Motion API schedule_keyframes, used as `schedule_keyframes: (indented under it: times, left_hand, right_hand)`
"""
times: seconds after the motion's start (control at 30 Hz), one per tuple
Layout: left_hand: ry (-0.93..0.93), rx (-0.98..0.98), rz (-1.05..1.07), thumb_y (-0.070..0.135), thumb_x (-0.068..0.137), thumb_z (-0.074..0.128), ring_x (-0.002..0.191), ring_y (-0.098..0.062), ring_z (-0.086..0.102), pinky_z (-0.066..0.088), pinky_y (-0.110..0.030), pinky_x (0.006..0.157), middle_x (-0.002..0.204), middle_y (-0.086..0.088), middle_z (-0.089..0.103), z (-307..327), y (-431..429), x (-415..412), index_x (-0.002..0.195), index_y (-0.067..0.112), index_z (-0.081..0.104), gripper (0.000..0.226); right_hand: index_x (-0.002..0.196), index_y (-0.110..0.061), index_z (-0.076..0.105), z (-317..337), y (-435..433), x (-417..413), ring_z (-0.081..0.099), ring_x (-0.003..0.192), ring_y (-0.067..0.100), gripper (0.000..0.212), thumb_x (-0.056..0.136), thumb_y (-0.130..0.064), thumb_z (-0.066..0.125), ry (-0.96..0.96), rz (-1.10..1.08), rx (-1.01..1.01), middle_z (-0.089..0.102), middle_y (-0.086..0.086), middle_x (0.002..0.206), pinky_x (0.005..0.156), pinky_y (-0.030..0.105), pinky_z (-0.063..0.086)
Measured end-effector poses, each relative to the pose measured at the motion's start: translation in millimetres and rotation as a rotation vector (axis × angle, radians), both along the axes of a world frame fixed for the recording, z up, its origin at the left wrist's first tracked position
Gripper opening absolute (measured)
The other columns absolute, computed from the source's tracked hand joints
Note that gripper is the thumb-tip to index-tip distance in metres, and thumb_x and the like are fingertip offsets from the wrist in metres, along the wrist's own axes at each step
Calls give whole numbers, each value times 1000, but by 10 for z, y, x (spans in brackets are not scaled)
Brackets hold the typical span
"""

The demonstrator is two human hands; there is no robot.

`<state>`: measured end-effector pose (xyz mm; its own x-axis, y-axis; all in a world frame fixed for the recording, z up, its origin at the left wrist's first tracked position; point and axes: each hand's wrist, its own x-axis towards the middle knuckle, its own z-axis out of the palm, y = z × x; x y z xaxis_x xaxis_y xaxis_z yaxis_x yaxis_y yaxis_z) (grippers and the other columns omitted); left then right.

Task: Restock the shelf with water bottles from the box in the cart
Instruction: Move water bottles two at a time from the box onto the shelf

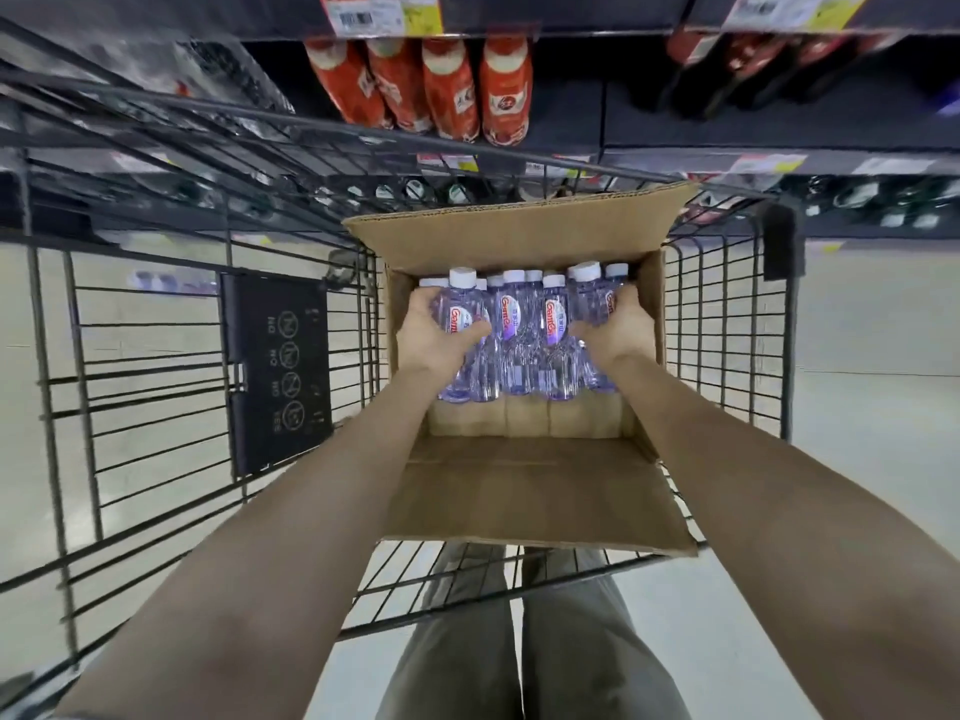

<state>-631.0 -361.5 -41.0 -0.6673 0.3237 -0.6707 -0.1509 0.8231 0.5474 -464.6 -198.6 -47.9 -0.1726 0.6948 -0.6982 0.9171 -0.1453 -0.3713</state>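
The open box (pixel 524 459) sat in the cart (pixel 156 356), its near half bare. Water bottles (pixel 519 324) (white caps up) crowded the far end. The left hand (pixel 436 332) and right hand (pixel 613 327) each curled around an outer bottle. Shelf (pixel 727 142) stood beyond.

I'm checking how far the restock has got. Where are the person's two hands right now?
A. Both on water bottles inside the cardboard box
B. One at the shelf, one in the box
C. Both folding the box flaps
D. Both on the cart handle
A: the left hand and right hand each clasp water bottles standing in the open cardboard box in the cart.
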Motion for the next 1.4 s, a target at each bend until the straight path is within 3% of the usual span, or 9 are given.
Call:
schedule_keyframes:
  times: [0.23,0.4,0.63,0.73,0.93,1.1,1.23,1.33,1.4]
  left_hand:
    - [-66,252,-39,2,75,91,84,-1,68,53,-14,75,103,3,70,620,-81,-114,132,4,51,69]
    - [24,385,-78,11,74,94,103,-10,67,51,-23,95,116,3,68,1376,-199,-213,133,8,53,72]
    - [182,552,-74,20,78,92,91,11,65,54,-19,81,109,15,65,2483,-561,-466,134,16,52,69]
    - [244,596,-57,29,76,94,109,-16,69,59,-40,93,118,6,67,2993,-732,-569,136,20,53,73]
    - [463,663,-57,53,66,92,117,-18,65,58,-45,96,130,7,64,4072,-1291,-537,135,31,53,82]
    - [617,715,-7,42,76,91,115,-9,60,52,-31,93,124,15,60,4949,-1940,-383,131,32,53,67]
    - [689,743,78,36,81,90,97,4,56,48,-5,63,117,13,54,5577,-2605,-339,138,22,53,69]
    - [751,711,104,41,78,90,108,-8,59,47,-13,68,124,8,52,5992,-3076,-399,136,28,53,71]
    - [791,703,132,46,74,92,109,-11,63,53,-19,71,129,6,55,6189,-3371,-519,129,35,53,69]
  right_hand:
    - [120,-11,47,804,-214,-208,62,94,27,47,87,-24,79,227,29,57,62,6,108,75,33,48]
    - [130,-6,48,1681,-374,-407,56,91,21,56,88,-23,80,348,71,141,59,2,105,74,25,40]
    - [128,-15,58,2924,-671,-640,63,94,16,55,82,-29,86,524,169,285,66,-3,111,63,19,40]
    - [133,-16,57,3490,-847,-692,62,83,8,60,82,-22,86,611,230,317,62,-4,118,59,9,40]
    - [150,-21,45,4549,-1339,-741,52,135,24,83,81,-37,87,737,333,411,53,2,151,99,34,46]
    - [154,-24,44,5281,-1895,-722,50,138,21,91,76,-43,88,886,431,478,54,0,151,107,39,47]
    - [145,-25,54,5790,-2433,-844,62,120,18,87,69,-52,88,916,541,508,64,-3,135,95,40,55]
    - [125,-26,63,6127,-2829,-998,69,95,16,63,71,-47,89,980,580,515,71,-7,109,71,29,52]
    - [128,-26,63,6317,-3079,-1135,68,96,16,68,69,-50,88,1018,590,534,70,-6,114,72,29,52]
